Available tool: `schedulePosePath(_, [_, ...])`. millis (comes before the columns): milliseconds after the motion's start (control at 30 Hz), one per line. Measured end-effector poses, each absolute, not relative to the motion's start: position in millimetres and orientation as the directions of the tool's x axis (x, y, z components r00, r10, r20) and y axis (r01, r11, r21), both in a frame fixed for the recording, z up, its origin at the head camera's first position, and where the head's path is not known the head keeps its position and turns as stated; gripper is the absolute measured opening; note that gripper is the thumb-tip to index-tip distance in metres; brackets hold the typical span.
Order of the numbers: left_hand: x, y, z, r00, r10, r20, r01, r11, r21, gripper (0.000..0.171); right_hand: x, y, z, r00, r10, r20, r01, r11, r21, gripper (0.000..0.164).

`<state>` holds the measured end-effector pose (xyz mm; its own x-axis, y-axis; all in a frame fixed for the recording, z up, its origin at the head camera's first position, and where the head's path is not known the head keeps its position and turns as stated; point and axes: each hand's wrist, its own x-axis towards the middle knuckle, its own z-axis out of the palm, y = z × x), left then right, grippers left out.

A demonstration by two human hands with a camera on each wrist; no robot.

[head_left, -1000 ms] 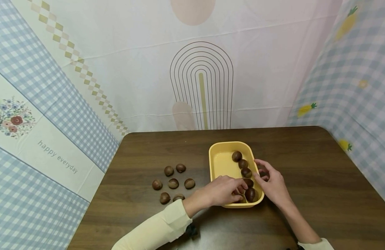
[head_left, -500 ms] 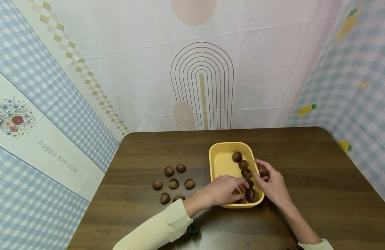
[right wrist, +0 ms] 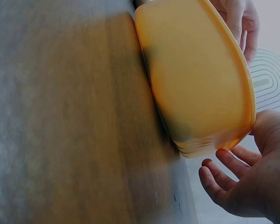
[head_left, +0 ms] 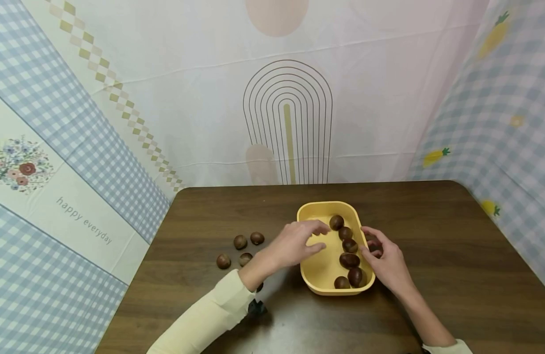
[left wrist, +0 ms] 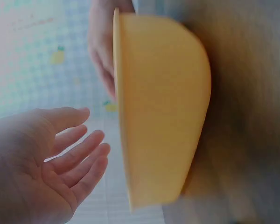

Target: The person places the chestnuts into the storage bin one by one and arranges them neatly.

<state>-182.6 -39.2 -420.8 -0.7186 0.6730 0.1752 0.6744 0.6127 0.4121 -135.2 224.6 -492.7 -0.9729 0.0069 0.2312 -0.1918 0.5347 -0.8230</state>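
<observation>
A yellow plastic bin point(head_left: 314, 285) stands on the table with several brown chestnuts point(head_left: 349, 260) in a row along its right side. My left hand point(head_left: 296, 242) hovers over the bin's left rim, fingers apart and loosely bent, with nothing between them. In the left wrist view that hand point(left wrist: 51, 163) is beside the bin's wall point(left wrist: 161, 112). On the other side, my right hand point(head_left: 387, 258) grips the bin's right rim. The right wrist view has its fingertips point(right wrist: 221, 154) at the outer wall and its thumb hidden behind the rim.
Several loose chestnuts point(head_left: 240, 242) lie on the brown wooden table point(head_left: 201, 211) left of the bin, some hidden under my left forearm. Patterned cloth point(head_left: 201, 108) hangs behind the table and along both sides.
My left hand has let go of a chestnut at the bin's near end and moved up and left, its fingers spread. My right hand stays on the rim.
</observation>
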Motion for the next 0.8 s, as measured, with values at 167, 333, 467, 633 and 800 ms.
schedulePosePath(167, [-196.8,-66.3,-417.6,-0.771,0.579,0.265,0.628,0.62,0.47,0.034,-134.5,224.2,-493.2,-0.973,0.009,0.231,-0.19,0.535,-0.823,0.046])
schedulePosePath(333, [-208.5,-98.8,-418.6,-0.813,0.455,0.363,0.582,0.612,0.536,0.039,-134.7,224.1,-492.6,-0.972,0.011,0.235,-0.193,0.534,-0.823,0.046])
schedulePosePath(467, [-213.6,-127.1,-422.2,-0.845,0.362,0.394,0.534,0.627,0.568,0.04,-134.7,223.8,-492.7,-0.971,0.01,0.237,-0.195,0.536,-0.822,0.046])
schedulePosePath(633, [-215.4,-159.4,-429.9,-0.891,0.268,0.366,0.447,0.656,0.608,0.039,-134.7,223.9,-493.1,-0.971,0.006,0.238,-0.198,0.531,-0.824,0.046])
schedulePosePath(800, [-212.3,-183.9,-442.2,-0.933,0.202,0.299,0.353,0.686,0.637,0.042,-135.0,224.1,-493.8,-0.969,0.006,0.246,-0.206,0.527,-0.825,0.045])
